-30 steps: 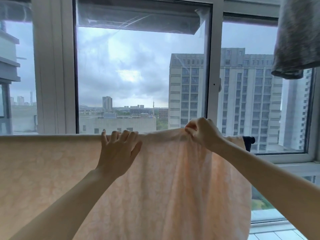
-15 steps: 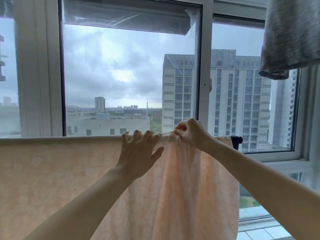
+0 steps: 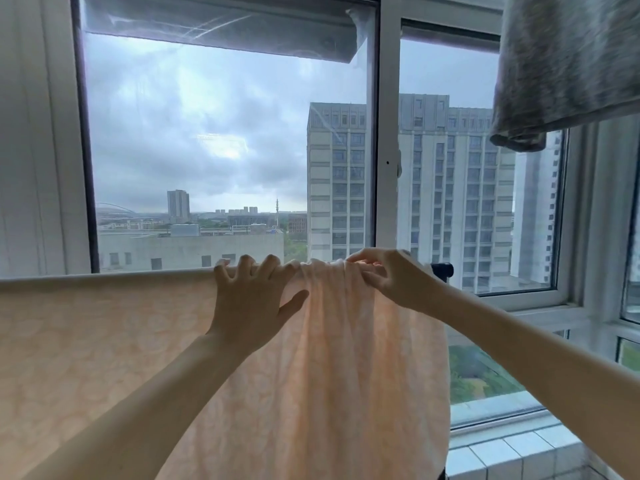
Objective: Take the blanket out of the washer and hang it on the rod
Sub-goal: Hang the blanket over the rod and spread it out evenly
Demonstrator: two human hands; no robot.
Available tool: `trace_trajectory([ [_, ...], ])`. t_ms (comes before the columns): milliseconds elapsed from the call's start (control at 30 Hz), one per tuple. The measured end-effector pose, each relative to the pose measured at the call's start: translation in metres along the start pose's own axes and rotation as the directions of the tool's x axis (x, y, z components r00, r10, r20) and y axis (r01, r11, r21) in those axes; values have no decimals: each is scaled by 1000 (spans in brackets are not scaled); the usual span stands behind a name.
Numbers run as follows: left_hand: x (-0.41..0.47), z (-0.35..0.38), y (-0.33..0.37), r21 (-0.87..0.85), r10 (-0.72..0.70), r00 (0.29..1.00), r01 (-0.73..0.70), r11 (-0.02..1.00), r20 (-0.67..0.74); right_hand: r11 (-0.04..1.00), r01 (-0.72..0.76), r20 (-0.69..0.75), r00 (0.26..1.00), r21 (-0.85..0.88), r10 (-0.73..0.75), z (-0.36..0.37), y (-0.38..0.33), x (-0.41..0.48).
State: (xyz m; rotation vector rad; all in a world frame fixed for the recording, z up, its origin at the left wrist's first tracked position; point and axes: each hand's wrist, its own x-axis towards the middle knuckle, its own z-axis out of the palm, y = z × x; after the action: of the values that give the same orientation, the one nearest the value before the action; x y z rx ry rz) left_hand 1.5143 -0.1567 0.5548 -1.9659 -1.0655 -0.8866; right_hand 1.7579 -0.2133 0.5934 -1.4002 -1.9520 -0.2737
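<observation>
Left hand [image 3: 252,306] slid rightward bunching blanket [image 3: 329,375] on rod [image 3: 441,270], fingers spread pressing, right hand [image 3: 391,282] grip pinching its top edge

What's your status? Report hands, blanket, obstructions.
Left hand spread on peach blanket, top edge. Right hand pinches the bunched folds. Blanket draped over rod. Grey cloth hangs above right, clear.

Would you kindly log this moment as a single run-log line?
blanket: draped over rod, bunched near its right end | left hand: fingers spread on top edge | right hand: pinches bunched folds
</observation>
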Motion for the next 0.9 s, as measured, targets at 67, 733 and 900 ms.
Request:
trace_trajectory([
  [67, 0, 0, 0, 1, -1, 1000, 1, 1000, 4, 1000, 14, -37, 999, -22, -15, 2, -1, 1],
  [733, 1, 3, -3, -1, -4, 1000, 4, 1000, 11, 962, -206, -350, 927, -181, 133, -46, 56, -7],
  [900, 4, 4, 0, -5, -16, 999, 16, 1000, 32, 967, -149, -236, 967, -209, 98, -38, 43, -13],
])
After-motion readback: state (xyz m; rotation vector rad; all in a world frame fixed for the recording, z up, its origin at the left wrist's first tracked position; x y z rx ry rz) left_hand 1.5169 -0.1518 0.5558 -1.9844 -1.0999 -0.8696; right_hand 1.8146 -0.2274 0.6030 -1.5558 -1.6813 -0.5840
